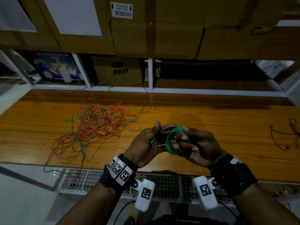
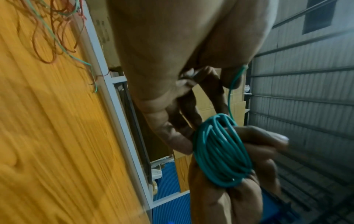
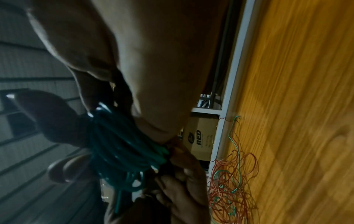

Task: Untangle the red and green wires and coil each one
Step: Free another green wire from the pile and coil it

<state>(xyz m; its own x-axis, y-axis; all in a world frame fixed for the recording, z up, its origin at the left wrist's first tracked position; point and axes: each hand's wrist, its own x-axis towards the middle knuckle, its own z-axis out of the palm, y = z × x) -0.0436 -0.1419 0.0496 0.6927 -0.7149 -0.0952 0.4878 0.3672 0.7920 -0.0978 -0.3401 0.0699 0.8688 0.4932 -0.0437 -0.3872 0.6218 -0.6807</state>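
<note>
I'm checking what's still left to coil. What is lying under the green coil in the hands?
The green coil is held above bare wooden table; the tangled wires lie to its left. Both hands cover the spot directly below.

Both forearms reach fwd, hands meeting above the desk at center. Left hand (image 1: 146, 143) palm-in, thumb up, fingers curled, pinching the green wire (image 1: 176, 140) w/ thumb. Right hand (image 1: 199, 146) opposite, fingers curled thru the coil, gripping it. Tracker bands on both wrists.
</note>
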